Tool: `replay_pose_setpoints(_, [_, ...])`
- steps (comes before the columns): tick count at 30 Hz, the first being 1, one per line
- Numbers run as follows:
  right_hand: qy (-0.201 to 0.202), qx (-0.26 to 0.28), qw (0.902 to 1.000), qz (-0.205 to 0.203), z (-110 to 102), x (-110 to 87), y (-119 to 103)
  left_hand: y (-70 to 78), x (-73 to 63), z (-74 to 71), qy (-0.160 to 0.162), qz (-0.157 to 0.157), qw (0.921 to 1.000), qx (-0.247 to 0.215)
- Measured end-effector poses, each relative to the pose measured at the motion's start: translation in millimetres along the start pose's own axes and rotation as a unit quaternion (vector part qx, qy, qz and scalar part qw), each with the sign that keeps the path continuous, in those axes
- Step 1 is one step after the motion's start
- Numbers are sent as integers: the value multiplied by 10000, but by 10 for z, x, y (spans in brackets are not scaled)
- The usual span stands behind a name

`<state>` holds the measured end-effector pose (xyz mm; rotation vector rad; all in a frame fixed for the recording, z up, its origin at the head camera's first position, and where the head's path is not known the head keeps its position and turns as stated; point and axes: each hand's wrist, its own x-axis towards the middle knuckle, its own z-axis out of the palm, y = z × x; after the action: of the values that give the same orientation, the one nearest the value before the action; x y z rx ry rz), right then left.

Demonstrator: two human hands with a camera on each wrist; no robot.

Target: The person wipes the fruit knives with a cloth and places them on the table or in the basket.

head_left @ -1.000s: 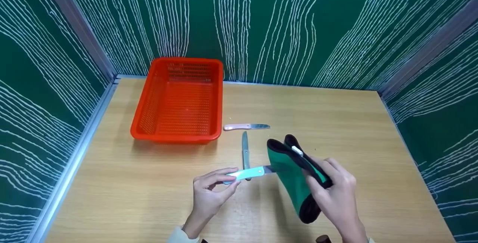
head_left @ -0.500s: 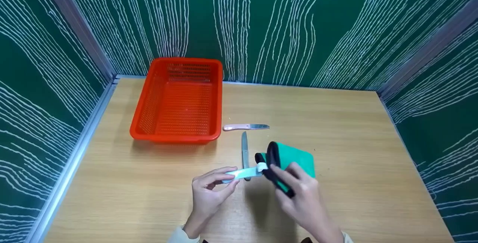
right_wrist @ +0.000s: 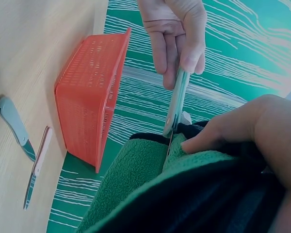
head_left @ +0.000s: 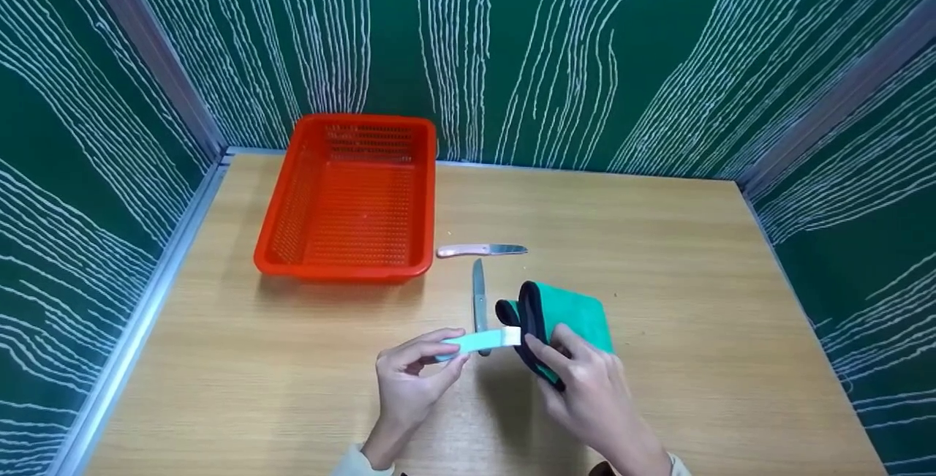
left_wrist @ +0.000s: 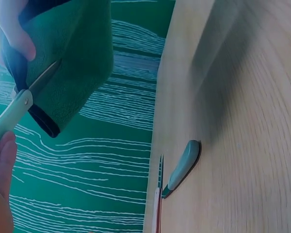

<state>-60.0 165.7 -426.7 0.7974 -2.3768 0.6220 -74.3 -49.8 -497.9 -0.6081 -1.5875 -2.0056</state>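
My left hand pinches the pale green handle of a knife between thumb and fingers, above the table. Its blade points right into a folded green cloth with dark edging, which my right hand grips. A white tag on the cloth's edge covers the spot where handle meets blade in the head view. From the left wrist, the blade is seen lying against the cloth's fuzzy face. In the right wrist view the blade runs down along the cloth, close to my right thumb.
Under the held knife, a knife with a grey-green handle lies on the wooden table. Beyond it is a pink-handled knife. A red plastic basket stands at the back left. Green walls with white lines enclose the table.
My right hand has moved left with the cloth and turned it, bringing its dark edge and white tag up to the knife. The blade is now hidden from the head. My left hand has stayed put.
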Motion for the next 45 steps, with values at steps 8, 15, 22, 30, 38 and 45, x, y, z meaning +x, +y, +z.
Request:
replay_pose_setpoints(8, [-78, -135, 9999, 42, -27, -12, 65, 15, 6, -10, 40, -140, 9999, 3])
replay_pose_setpoints(15, [133, -265, 9996, -35, -21, -54, 152, 2, 22, -6, 55, 109, 9999, -41])
replay_pose_setpoints(22, [74, -334, 9993, 138, -63, -82, 221, 17, 29, -20, 33, 89, 9999, -69])
replay_pose_setpoints(30, [190, -126, 9990, 394, -94, -145, 336, 16, 28, -40, 50, 18, 10000, -31])
replay_pose_setpoints(38, [252, 155, 9950, 952, -180, -217, 478, 0, 21, -55, 68, -144, 9998, -85])
replay_pose_setpoints(45, [719, 479, 9844, 1535, -273, -256, 590, 33, 52, -47, 49, -311, 9995, 86])
